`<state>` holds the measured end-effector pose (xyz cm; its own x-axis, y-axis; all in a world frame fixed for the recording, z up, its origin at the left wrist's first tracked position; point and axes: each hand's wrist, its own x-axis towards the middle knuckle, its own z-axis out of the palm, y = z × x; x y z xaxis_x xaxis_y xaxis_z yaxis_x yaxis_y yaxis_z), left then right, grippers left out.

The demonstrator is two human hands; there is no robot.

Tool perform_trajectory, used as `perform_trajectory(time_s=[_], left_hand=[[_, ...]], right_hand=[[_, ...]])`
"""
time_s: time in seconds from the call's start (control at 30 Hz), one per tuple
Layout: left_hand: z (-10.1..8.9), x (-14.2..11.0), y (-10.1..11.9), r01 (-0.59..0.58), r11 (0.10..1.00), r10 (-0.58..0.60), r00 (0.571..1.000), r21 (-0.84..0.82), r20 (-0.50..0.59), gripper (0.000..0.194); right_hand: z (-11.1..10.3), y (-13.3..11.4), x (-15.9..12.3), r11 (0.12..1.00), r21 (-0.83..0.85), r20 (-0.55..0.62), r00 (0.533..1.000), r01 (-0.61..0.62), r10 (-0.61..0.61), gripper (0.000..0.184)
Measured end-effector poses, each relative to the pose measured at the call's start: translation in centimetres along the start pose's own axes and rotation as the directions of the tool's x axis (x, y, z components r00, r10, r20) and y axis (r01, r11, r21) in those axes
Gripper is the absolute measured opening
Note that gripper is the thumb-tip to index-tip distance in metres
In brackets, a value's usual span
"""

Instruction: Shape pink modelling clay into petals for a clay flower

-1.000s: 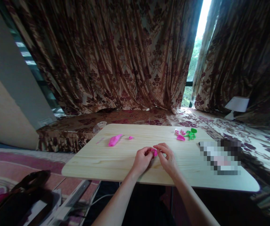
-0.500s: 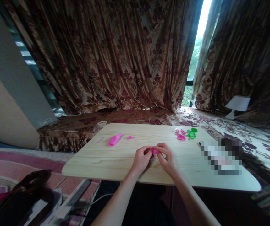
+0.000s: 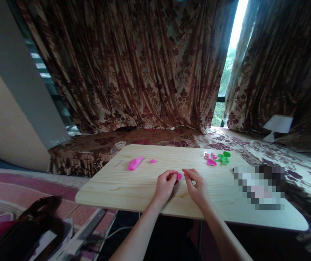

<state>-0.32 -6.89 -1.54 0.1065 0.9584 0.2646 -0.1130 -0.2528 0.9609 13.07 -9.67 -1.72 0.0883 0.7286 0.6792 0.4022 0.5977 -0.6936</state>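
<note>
In the head view, the left hand [image 3: 165, 185] pinches a small pink piece [image 3: 179, 176] between thumb and fingertips, above the near middle of the table [image 3: 117, 192]. The right hand [image 3: 198, 186] is just beside it, apart from the piece, its fingers bent and drawn close together (whether their tips meet, I cannot tell).

The step in hand looks like fine fingertip shaping of that piece. The next move, I judge, calls for a steady left pinch and a light right touch on the piece's edge, as it seems soft enough to squash.

Toward the table's left side lie a larger pink lump [image 3: 135, 163] and a pink bit [image 3: 153, 161]. At its far right are green pieces [image 3: 223, 159], a flat pink piece [image 3: 211, 162] and speckled pieces [image 3: 213, 156].
</note>
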Motion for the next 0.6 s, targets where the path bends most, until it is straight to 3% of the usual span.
perform_trajectory(time_s=[0.6], left_hand=[[-0.11,-0.03,-0.12,-0.021,1.000,0.021,0.999,0.010,-0.027,0.018]], right_hand=[[0.07,-0.21,0.07,0.998,0.029,-0.016,0.998,-0.057,0.058,0.025]])
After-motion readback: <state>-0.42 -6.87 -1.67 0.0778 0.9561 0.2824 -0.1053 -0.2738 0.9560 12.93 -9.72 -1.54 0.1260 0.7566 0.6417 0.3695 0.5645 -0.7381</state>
